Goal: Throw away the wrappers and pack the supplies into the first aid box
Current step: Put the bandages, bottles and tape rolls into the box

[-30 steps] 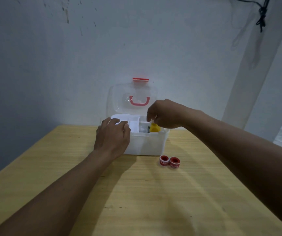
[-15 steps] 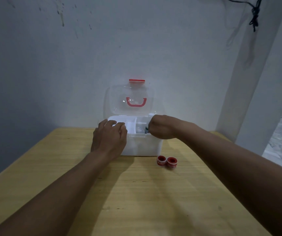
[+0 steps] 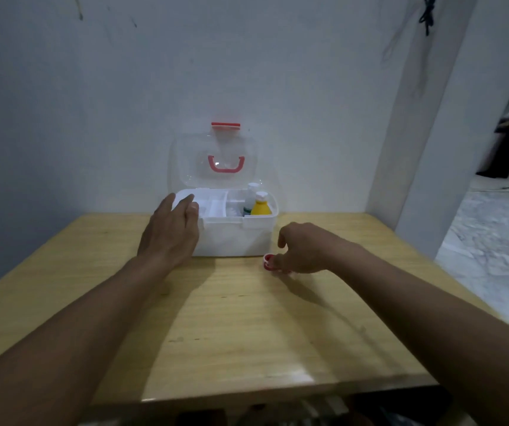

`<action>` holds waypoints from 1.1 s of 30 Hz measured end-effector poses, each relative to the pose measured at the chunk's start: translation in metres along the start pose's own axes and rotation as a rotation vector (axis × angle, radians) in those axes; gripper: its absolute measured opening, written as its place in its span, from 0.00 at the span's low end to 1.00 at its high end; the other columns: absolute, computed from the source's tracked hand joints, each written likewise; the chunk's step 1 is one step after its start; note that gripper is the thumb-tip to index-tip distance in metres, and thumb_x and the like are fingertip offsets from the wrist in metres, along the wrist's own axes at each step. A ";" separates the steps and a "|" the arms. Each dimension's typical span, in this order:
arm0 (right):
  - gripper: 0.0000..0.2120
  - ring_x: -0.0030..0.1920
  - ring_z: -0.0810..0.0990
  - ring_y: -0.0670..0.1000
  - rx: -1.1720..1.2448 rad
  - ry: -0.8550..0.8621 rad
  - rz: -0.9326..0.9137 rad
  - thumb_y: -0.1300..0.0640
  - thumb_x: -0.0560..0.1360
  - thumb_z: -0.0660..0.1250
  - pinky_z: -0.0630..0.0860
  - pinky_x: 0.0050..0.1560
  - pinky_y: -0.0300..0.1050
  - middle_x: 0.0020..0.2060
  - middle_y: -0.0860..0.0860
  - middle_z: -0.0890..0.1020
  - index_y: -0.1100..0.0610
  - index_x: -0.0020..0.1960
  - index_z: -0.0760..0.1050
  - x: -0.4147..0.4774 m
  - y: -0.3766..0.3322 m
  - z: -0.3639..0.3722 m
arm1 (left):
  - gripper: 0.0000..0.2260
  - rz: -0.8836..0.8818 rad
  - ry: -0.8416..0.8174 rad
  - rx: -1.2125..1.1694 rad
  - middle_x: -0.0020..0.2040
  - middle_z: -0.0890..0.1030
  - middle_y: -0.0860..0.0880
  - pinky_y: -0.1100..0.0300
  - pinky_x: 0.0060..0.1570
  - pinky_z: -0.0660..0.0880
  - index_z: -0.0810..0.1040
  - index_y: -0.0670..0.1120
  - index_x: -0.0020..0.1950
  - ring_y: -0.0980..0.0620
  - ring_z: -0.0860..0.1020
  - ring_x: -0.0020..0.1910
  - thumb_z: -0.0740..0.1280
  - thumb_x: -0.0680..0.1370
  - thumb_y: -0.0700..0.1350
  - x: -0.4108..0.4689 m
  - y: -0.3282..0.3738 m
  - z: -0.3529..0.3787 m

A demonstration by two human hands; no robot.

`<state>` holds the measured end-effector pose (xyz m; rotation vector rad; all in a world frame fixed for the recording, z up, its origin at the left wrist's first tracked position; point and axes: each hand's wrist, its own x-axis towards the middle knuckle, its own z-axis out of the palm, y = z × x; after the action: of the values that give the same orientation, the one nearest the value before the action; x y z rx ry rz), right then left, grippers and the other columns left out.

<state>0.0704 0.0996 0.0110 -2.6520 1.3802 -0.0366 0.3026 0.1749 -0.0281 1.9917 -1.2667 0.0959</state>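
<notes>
The white first aid box (image 3: 231,241) stands open at the back of the wooden table (image 3: 231,327), its clear lid (image 3: 195,161) with a red handle upright against the wall. A yellow bottle (image 3: 261,207) and a white bottle (image 3: 251,192) stand in its right compartment. My left hand (image 3: 170,232) lies flat on the box's front left corner, fingers stretched out. My right hand (image 3: 302,249) is down on the table just right of the box, fingers curled on the red tape rolls (image 3: 267,261). Only one roll's edge shows; the hand hides the other.
A white wall rises right behind the box. A pillar (image 3: 431,133) stands at the table's back right corner, with tiled floor (image 3: 493,241) beyond the right edge. The table's front edge runs below my forearms.
My right hand left the box, with the yellow bottle now standing inside, and dropped onto the tape rolls. My left hand's fingers straightened on the box corner.
</notes>
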 end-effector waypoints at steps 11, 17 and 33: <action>0.15 0.46 0.81 0.55 -0.025 0.040 -0.125 0.45 0.76 0.66 0.78 0.46 0.50 0.47 0.54 0.84 0.55 0.54 0.80 -0.009 0.001 0.011 | 0.26 0.018 -0.030 0.009 0.79 0.57 0.49 0.49 0.72 0.57 0.61 0.52 0.77 0.48 0.57 0.77 0.46 0.81 0.59 -0.002 0.000 -0.008; 0.15 0.45 0.81 0.52 0.000 0.149 -0.238 0.45 0.76 0.69 0.79 0.47 0.48 0.47 0.52 0.84 0.53 0.56 0.81 -0.009 -0.023 -0.049 | 0.30 0.037 -0.021 0.041 0.79 0.59 0.52 0.50 0.74 0.56 0.60 0.52 0.77 0.52 0.56 0.77 0.45 0.80 0.64 0.000 -0.016 -0.009; 0.19 0.55 0.80 0.53 -0.061 0.135 -0.405 0.54 0.75 0.72 0.71 0.53 0.40 0.60 0.54 0.82 0.57 0.64 0.79 0.139 -0.118 -0.061 | 0.47 0.155 0.003 0.313 0.80 0.52 0.49 0.47 0.77 0.43 0.52 0.50 0.79 0.50 0.46 0.79 0.25 0.68 0.70 0.009 -0.021 -0.006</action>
<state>0.2413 0.0453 0.0815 -2.9827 0.8639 -0.2259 0.3252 0.1767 -0.0317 2.1473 -1.4765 0.3936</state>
